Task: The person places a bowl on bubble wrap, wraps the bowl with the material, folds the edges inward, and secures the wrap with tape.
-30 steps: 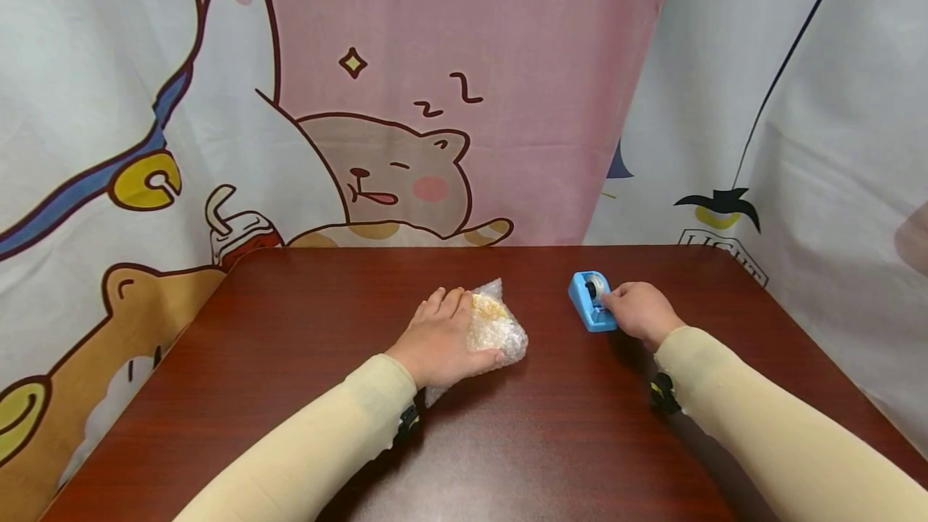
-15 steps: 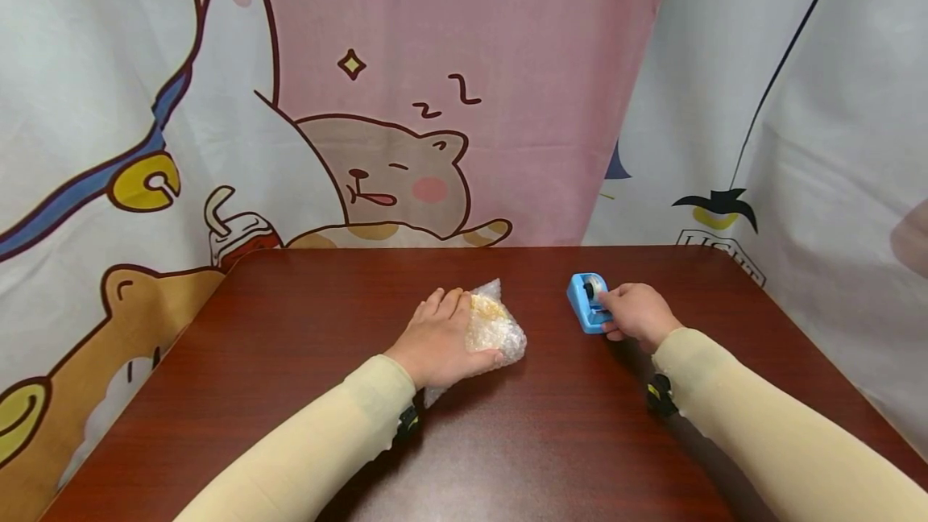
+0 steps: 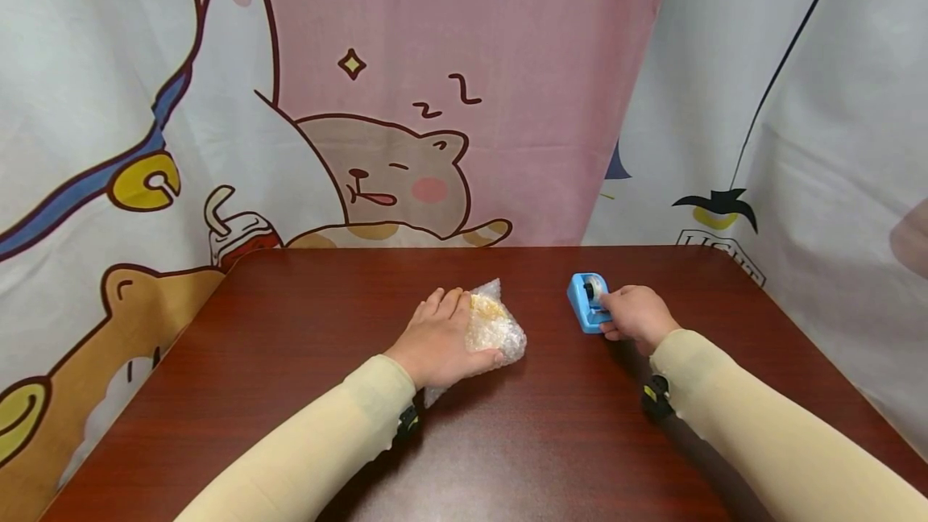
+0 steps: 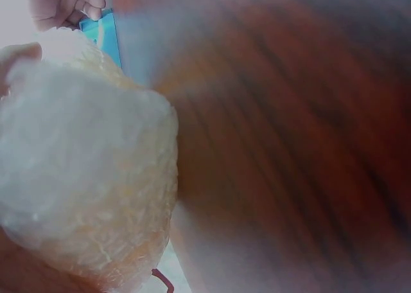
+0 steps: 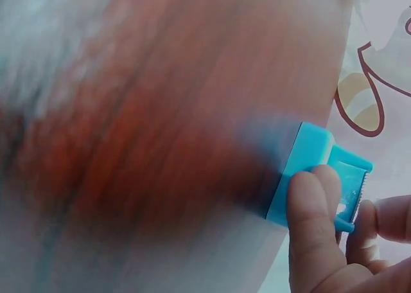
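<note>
A bubble-wrapped package (image 3: 496, 327), clear with something yellowish inside, lies on the table near its middle. My left hand (image 3: 438, 341) rests over its left part with the fingers extended and the thumb along the near side. The package (image 4: 96, 171) fills much of the left wrist view. To the right is a light blue tape dispenser (image 3: 586, 302) with a roll of tape in it. My right hand (image 3: 638, 314) grips its right side with curled fingers. In the right wrist view, fingertips press the dispenser (image 5: 298, 171) beside its serrated cutter.
The dark red-brown table (image 3: 304, 304) reaches back to a hanging cloth (image 3: 507, 103) printed with cartoon animals. Between package and dispenser is a short stretch of tabletop. Dark wrist cameras sit under both cream sleeves (image 3: 319, 433).
My right fingers have closed lower around the front of the tape dispenser, which has shifted very slightly. The left hand and package stay put.
</note>
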Available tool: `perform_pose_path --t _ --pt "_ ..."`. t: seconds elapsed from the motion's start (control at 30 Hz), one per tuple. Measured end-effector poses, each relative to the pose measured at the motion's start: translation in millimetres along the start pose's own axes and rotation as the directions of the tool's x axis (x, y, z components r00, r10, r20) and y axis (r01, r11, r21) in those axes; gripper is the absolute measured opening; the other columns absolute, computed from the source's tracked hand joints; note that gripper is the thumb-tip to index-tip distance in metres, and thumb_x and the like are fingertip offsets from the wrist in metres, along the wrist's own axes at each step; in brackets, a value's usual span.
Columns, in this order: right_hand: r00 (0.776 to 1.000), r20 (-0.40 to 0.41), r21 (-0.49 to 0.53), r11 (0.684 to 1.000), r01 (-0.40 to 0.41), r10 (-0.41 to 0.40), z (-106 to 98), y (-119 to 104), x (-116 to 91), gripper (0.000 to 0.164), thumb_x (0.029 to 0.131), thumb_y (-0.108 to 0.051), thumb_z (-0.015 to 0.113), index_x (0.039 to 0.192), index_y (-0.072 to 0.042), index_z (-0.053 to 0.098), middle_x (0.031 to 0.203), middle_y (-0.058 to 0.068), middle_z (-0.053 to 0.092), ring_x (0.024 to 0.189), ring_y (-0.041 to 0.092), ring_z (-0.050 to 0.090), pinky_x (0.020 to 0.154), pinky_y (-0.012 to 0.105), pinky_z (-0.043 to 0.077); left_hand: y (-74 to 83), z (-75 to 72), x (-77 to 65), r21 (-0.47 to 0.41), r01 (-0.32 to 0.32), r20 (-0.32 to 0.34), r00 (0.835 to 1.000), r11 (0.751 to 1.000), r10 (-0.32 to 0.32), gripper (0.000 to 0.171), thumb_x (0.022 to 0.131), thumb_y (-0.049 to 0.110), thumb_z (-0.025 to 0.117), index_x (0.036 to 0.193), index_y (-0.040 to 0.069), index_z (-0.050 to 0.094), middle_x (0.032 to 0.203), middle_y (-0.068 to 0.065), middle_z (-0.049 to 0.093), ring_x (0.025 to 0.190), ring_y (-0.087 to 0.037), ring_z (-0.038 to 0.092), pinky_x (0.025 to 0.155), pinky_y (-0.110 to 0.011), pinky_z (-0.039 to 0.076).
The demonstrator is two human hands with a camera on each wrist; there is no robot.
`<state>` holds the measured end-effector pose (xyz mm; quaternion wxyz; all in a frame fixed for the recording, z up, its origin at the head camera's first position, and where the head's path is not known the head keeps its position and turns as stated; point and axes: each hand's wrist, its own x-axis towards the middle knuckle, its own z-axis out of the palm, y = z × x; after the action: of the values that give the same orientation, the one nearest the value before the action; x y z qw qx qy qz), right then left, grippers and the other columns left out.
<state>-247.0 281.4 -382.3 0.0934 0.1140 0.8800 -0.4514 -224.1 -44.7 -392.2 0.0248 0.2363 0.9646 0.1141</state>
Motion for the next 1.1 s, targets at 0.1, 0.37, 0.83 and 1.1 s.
perform_pose_path --t 0.1,0.37,0.83,1.1 --pt "1.0 -0.005 0.004 1.0 -0.01 0.01 0.4 -1.4 -1.4 0.041 0.11 -0.02 0.046 0.129 0.016 0.05 0.099 0.02 0.061 0.075 0.015 0.066 0.071 0.029 0.064 -0.2 0.7 0.6 0.004 0.002 -0.004 1.0 1.0 -0.002 0.112 0.091 0.08 0.052 0.166 0.0 0.025 0.171 -0.019 0.029 0.159 -0.043 0.024 0.131 -0.054 0.019" --pt "1.0 0.01 -0.007 1.0 -0.009 0.009 -0.4 -3.0 -4.5 0.044 0.109 -0.024 0.045 0.129 0.015 0.049 0.107 0.023 0.062 0.087 0.022 0.071 0.081 0.034 0.065 0.1 0.3 0.6 0.004 -0.001 -0.012 1.0 1.0 0.001 0.111 0.09 0.079 0.053 0.165 0.0 0.027 0.17 -0.02 0.031 0.159 -0.045 0.026 0.131 -0.055 0.021" --pt "0.998 0.056 0.001 1.0 0.004 -0.004 -3.2 0.2 -7.6 0.057 0.109 -0.029 0.042 0.143 0.017 0.043 0.136 0.037 0.059 0.112 0.039 0.072 0.102 0.05 0.058 1.1 -1.9 -0.7 0.003 0.009 0.006 1.0 1.0 -0.009 0.113 0.091 0.08 0.052 0.166 0.001 0.024 0.172 -0.019 0.028 0.16 -0.043 0.023 0.131 -0.054 0.019" --pt "0.998 0.051 -0.023 0.999 0.023 -0.022 -4.7 -0.2 -11.8 0.052 0.109 -0.029 0.044 0.135 0.015 0.051 0.128 0.033 0.066 0.106 0.034 0.073 0.103 0.052 0.057 1.2 -2.0 0.2 0.016 0.008 0.012 1.0 1.0 -0.008 0.112 0.091 0.08 0.051 0.166 0.001 0.024 0.173 -0.018 0.027 0.16 -0.043 0.022 0.131 -0.054 0.019"
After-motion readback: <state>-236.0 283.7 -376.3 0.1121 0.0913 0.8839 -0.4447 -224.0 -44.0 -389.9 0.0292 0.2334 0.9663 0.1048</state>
